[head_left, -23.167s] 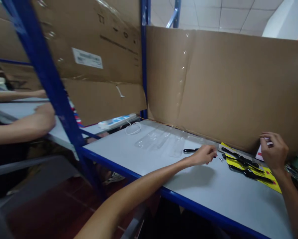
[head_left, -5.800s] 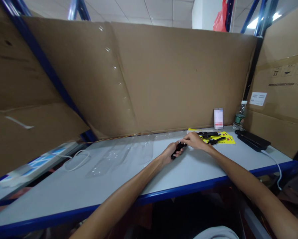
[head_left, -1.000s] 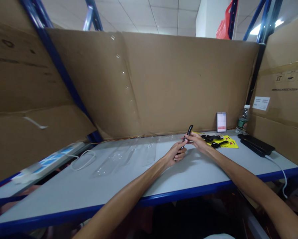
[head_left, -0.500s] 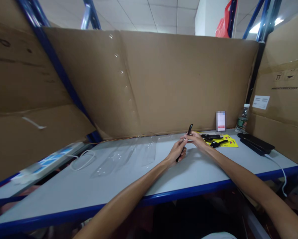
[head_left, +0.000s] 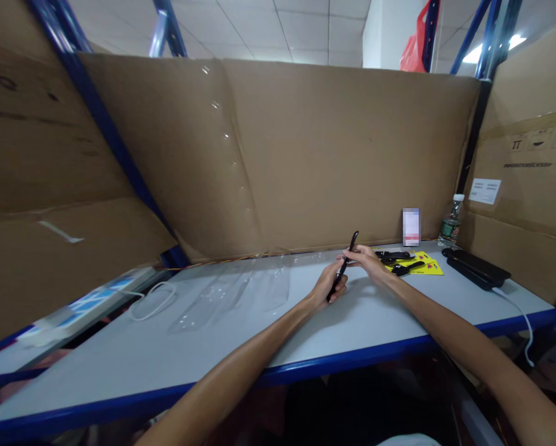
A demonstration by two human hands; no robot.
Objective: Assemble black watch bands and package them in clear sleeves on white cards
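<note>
Head view: a slim black watch strap (head_left: 344, 267) is held between my two hands above the bench (head_left: 389, 316), tilted, its upper end leaning to the right. My left fingers (head_left: 342, 287) are curled around its lower length. My right fingers (head_left: 353, 256) pinch it near the middle, leaving the curved upper end protruding free. The contact point between the two hands is partly hidden.

To the right of my right fingers, black watches (head_left: 405, 269) lie on overlapping yellow cards (head_left: 430, 265), apart from the held strap. A phone (head_left: 411, 228) stands upright behind the cards, against the cardboard panel (head_left: 324, 155). A capped clear bottle (head_left: 449, 224) stands to its right; in front of the bottle lies a black elongated device (head_left: 478, 269) with a white cable (head_left: 518, 308) hanging over the bench edge. Clear plastic sleeves (head_left: 278, 284) lie flat to the left of my left fingers. Further left, a looped white cord (head_left: 150, 316) rests beside a power strip (head_left: 85, 303).
</note>
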